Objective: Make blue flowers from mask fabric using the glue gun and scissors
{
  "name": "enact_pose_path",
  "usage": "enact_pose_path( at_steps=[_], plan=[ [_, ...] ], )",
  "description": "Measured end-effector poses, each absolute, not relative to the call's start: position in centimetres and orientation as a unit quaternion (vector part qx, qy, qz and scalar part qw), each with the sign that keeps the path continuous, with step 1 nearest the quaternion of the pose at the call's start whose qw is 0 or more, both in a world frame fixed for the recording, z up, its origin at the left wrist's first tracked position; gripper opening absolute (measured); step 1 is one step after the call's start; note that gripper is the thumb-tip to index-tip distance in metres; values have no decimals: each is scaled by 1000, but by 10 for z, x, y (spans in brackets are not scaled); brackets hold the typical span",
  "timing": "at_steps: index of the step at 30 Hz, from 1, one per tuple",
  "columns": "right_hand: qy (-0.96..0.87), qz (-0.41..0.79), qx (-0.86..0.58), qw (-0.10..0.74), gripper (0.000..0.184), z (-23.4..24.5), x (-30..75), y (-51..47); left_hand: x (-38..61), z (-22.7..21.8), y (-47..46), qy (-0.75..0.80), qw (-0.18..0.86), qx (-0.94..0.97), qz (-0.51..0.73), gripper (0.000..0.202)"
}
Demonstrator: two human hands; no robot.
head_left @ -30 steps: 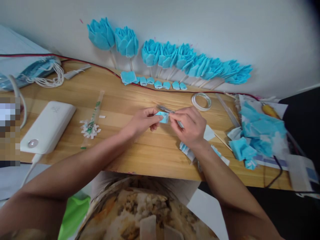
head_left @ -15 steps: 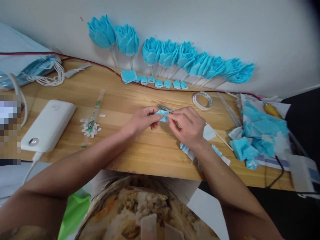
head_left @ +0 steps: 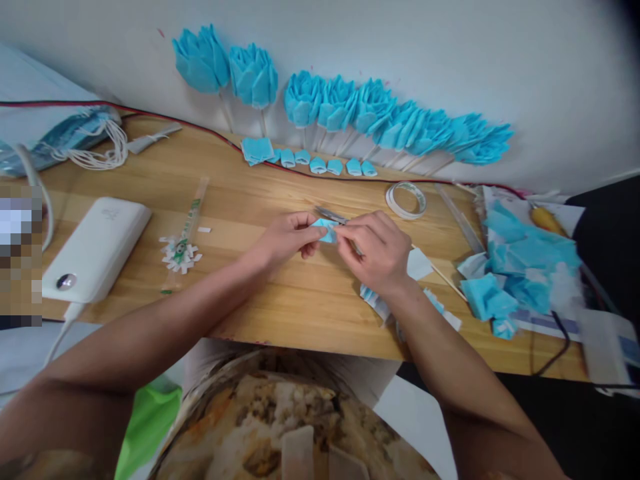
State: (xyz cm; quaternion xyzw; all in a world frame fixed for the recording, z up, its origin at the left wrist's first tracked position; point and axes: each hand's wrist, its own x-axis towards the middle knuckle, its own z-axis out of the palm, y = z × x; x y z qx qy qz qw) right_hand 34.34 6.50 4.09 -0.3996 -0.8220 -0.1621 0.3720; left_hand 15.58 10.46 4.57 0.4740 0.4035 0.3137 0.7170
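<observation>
Over the middle of the wooden table, my left hand (head_left: 293, 237) pinches a small folded piece of blue fabric (head_left: 325, 230) between thumb and fingers. My right hand (head_left: 376, 250) is closed at the other edge of that piece, its thumb and forefinger touching it. Just beyond the piece lies a pair of scissors (head_left: 331, 215), blades pointing left; its handle end is hidden by my right hand. Several small rolled blue pieces (head_left: 318, 165) sit in a row farther back, beside a stack of flat blue squares (head_left: 257, 151).
Blue fabric flowers (head_left: 370, 107) on sticks lean along the wall. A tape roll (head_left: 406, 200) lies right of centre, blue scraps (head_left: 530, 253) at far right. On the left are a white power bank (head_left: 97, 250) and a strip with white tabs (head_left: 181, 253). A red-black cable (head_left: 215, 137) crosses the back.
Both hands stay on the blue piece in nearly the same pose. The camera view has shifted very slightly; nothing on the table has visibly moved.
</observation>
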Motion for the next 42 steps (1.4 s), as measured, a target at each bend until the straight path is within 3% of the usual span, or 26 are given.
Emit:
enact_pose_path(
  at_steps=[14,23,29,34,39,42],
  plan=[
    [-828,-130,-413,357,16,40,344,65,156,43,106,392,714,486,318,15],
    [-848,-59,-404,338,26,44,348,64,156,41,108,394,715,482,318,16],
    [-764,80,-483,421,28,44,350,65,154,42,111,401,695,510,310,19],
    [-715,264,-497,415,35,38,349,67,156,42,109,409,655,563,293,14],
    [-706,312,-483,414,39,34,346,68,155,43,108,381,641,599,291,2],
    [-690,328,-479,432,39,33,347,70,152,44,109,344,673,591,281,9]
  ],
)
